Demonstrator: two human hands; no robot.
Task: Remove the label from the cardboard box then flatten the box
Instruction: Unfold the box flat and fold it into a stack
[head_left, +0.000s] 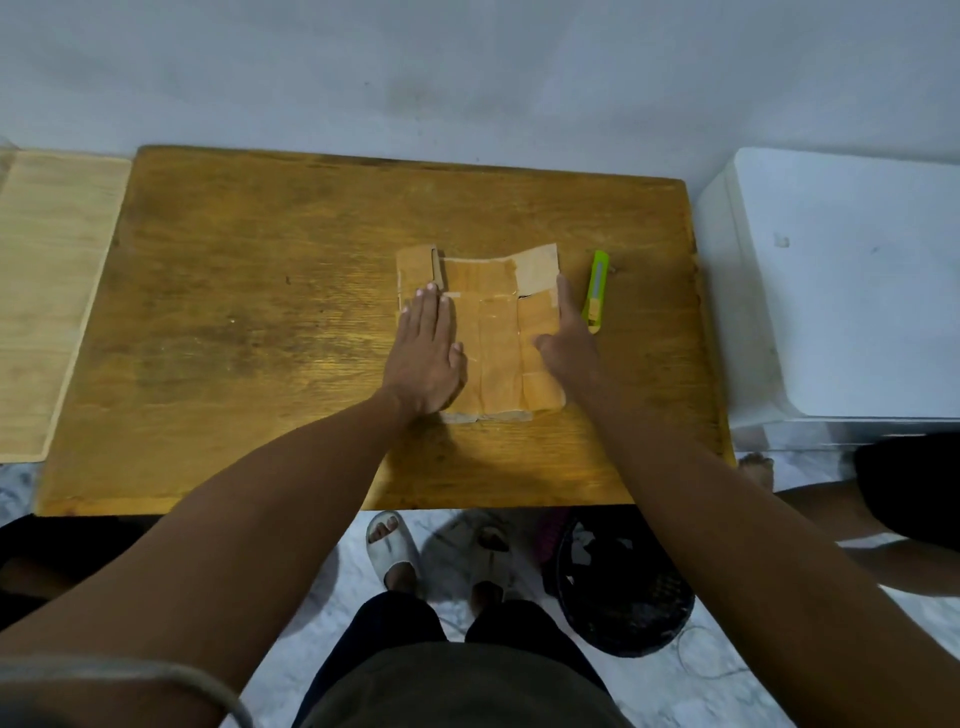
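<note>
Flattened cardboard box (493, 332) is pressed onto wooden table (260, 312) by left hand (428, 353) and right hand (569, 343), both spread flat, nothing gripped; green utility knife (597, 291) just beside.

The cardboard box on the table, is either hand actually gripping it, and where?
Neither grips it. The left hand lies flat, palm down, on the left part of the flattened cardboard box; the right hand presses its right edge.

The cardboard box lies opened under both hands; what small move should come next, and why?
Probably slide the right hand up to press the far right flap, which looks slightly raised. The rest of the cardboard box already lies flat under the left hand.
</note>
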